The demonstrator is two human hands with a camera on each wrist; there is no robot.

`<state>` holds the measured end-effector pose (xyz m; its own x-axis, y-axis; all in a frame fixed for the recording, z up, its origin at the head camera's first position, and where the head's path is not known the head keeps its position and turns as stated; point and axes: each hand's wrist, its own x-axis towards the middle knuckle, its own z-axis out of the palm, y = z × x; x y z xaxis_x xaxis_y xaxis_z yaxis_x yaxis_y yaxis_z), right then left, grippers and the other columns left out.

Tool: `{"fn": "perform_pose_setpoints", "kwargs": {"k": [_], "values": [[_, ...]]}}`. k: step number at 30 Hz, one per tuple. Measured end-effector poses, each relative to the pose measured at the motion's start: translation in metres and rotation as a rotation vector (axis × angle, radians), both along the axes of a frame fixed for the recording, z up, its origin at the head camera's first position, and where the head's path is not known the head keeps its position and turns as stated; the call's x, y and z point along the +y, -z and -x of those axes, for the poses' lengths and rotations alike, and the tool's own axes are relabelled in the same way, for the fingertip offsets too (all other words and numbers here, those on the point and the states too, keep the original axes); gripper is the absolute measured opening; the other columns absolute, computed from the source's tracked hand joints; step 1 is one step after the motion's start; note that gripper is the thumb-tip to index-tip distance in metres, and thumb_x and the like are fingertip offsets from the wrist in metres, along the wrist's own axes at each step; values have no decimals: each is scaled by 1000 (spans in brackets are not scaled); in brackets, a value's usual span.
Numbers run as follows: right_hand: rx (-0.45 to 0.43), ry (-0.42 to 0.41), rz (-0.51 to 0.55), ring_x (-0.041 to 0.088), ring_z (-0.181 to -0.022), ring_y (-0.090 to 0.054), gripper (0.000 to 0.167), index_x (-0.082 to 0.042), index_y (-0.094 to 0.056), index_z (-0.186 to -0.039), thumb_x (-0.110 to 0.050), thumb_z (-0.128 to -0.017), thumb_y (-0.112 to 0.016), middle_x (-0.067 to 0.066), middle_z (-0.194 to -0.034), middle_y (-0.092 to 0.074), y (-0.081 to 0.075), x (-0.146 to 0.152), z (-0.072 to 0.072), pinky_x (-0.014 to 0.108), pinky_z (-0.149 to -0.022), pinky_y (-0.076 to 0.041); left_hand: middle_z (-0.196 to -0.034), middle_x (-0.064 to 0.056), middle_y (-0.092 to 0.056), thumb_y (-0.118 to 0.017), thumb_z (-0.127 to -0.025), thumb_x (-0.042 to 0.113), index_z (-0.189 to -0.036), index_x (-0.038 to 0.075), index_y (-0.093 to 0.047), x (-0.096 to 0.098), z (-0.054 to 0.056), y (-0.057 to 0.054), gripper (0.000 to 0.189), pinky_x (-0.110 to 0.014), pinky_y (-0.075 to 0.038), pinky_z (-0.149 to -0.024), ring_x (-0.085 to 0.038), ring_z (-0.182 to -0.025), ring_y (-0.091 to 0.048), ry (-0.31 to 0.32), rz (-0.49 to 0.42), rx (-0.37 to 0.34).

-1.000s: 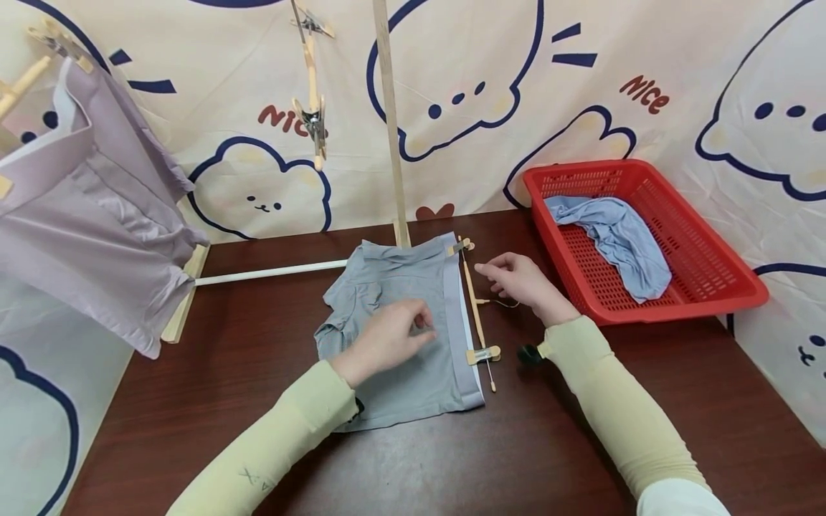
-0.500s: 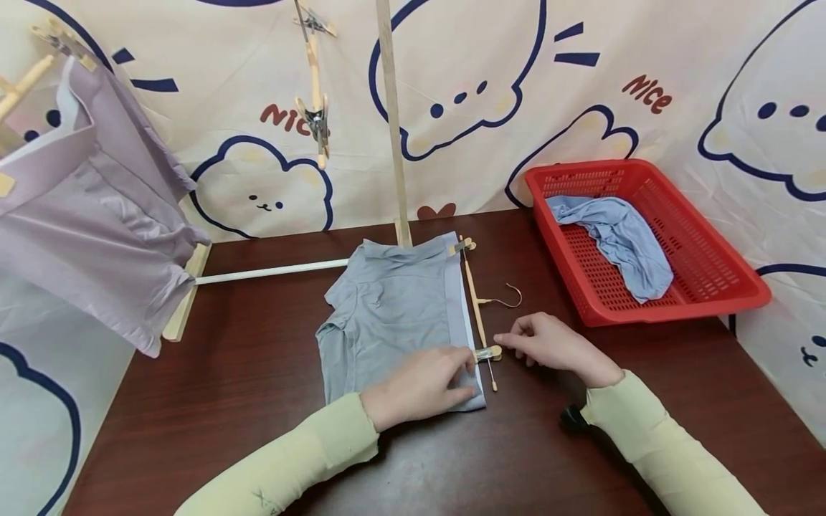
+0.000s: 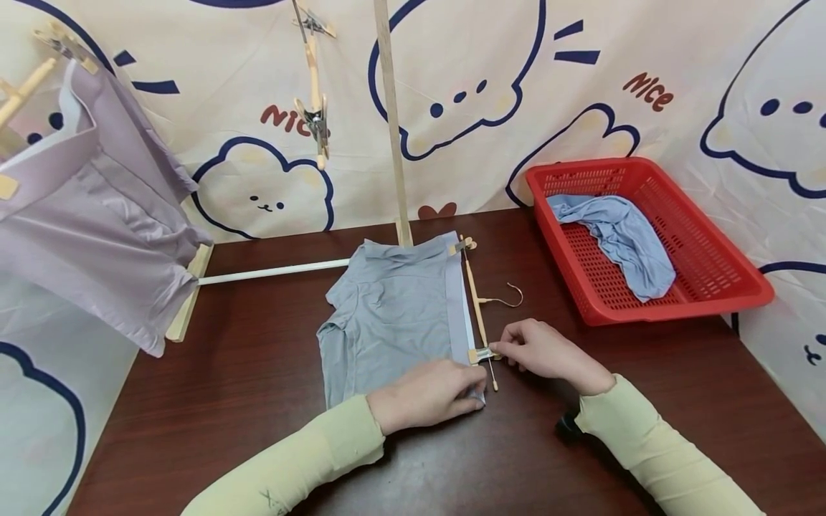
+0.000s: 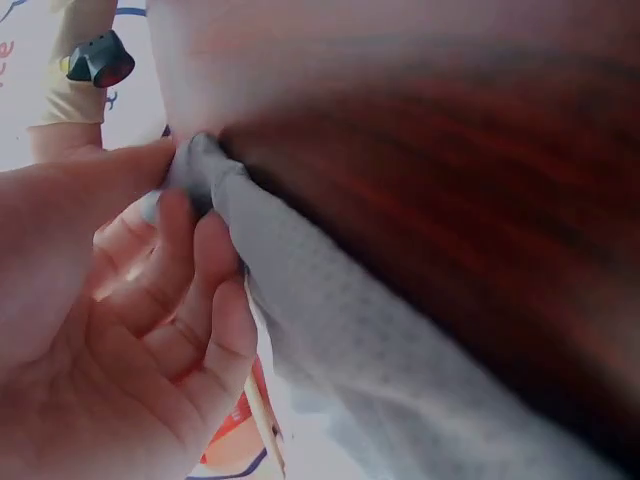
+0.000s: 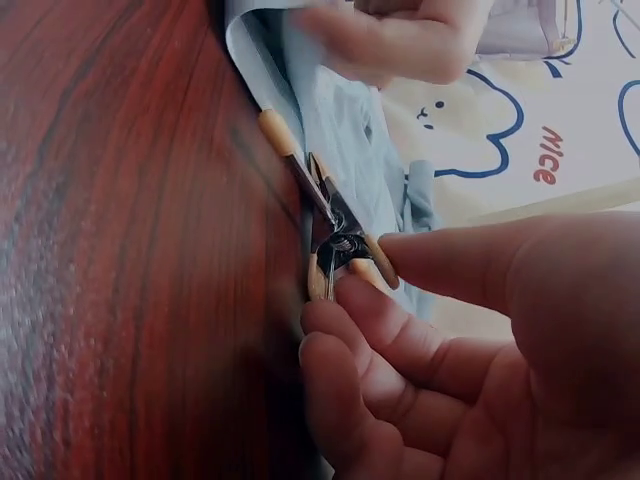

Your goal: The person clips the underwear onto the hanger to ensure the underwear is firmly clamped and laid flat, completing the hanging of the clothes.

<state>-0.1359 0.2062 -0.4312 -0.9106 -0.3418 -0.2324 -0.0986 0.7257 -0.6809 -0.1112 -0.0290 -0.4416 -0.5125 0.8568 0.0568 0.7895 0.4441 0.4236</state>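
At the far left, the lilac shorts [image 3: 122, 215] hang by their waistband from the clips of a pale hanger [image 3: 29, 89], their lower edge in front of a wooden foot [image 3: 183, 312]. From that foot a white rod [image 3: 277, 272] runs rightward over the dark red-brown tabletop [image 3: 200, 423] until the grey shorts hide it. Above the rod hangs a clip hanger [image 3: 313, 79], seen against the printed backdrop [image 3: 252, 208], and just right of it stands a slim wooden post [image 3: 391, 115]. The grey shorts [image 3: 400, 308] lie on the tabletop at the middle, legs to the left, waistband to the right. Coming in over their near edge, the left hand [image 3: 426, 398] grips the near corner of the waistband between thumb and fingers. Beside the waistband lies the flat hanger [image 3: 472, 281], its metal hook [image 3: 514, 290] pointing right. Its far clip [image 3: 461, 246] sits on the far end of the waistband; its near clip [image 3: 479, 355] is at the waistband's edge close to the left hand, and the right hand [image 3: 545, 351] pinches that clip's handles between thumb and fingers. Whether the near clip bites the cloth, I cannot tell. At the right, a red basket [image 3: 710, 247] holds a crumpled blue garment [image 3: 626, 240].
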Motion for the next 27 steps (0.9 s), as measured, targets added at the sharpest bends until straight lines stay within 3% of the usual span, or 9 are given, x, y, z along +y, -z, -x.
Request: {"fn": "perform_pose_setpoints", "kwargs": {"k": [3, 8, 10, 13, 16, 21, 27], "values": [[-4, -11, 3, 15, -60, -57, 26, -13, -66, -78, -28, -99, -66, -1, -69, -62, 0, 1, -1, 34, -58, -47, -73, 19, -50, -75, -95, 32, -85, 22, -53, 0, -1, -1, 26, -17, -39, -55, 3, -62, -47, 6, 2, 28], [21, -21, 29, 15, -64, -59, 24, -13, -63, -80, -25, -101, -63, -1, -70, -61, 0, 2, -3, 34, -62, -48, -71, 17, -44, -79, -89, 42, -76, 23, -49, 4, -5, -12, 38, -22, -40, -54, -1, -62, -46, -33, 0, 172], [20, -15, 47, 16, -64, -61, 23, -12, -63, -82, -23, -102, -61, 0, -71, -61, -1, 3, -4, 35, -62, -50, -71, 15, -44, -80, -88, 36, -74, 23, -50, 7, -6, -15, 35, -24, -42, -55, -3, -63, -47, -46, 1, 240], [-17, 2, 86, 18, -65, -62, 22, -10, -62, -86, -22, -103, -59, 1, -75, -64, -3, 4, -4, 35, -59, -51, -75, 13, -46, -79, -86, 19, -77, 22, -52, 10, -8, -15, 28, -25, -43, -54, -5, -64, -49, -43, 1, 289], [-82, 13, 163, 21, -66, -64, 19, -5, -61, -95, -22, -104, -60, 4, -80, -68, -3, 6, -2, 37, -56, -53, -79, 11, -52, -78, -81, 8, -86, 19, -55, 11, -10, -12, 26, -25, -45, -53, -7, -64, -53, -32, -4, 270], [-210, 19, 289, 22, -71, -64, 29, 4, -64, -112, -22, -100, -66, 8, -82, -70, 2, 14, 3, 33, -56, -54, -82, 11, -57, -81, -83, 11, -104, 14, -54, 10, -12, -8, 35, -25, -49, -59, -8, -68, -59, -53, 35, 172], [-374, 2, 412, 21, -77, -71, 30, 5, -68, -110, -23, -102, -63, 15, -95, -74, 6, 24, 6, 24, -54, -50, -72, 14, -51, -82, -85, 12, -82, 17, -59, 5, -8, -7, 24, -20, -44, -59, -2, -65, -52, -63, 46, 81]]}}
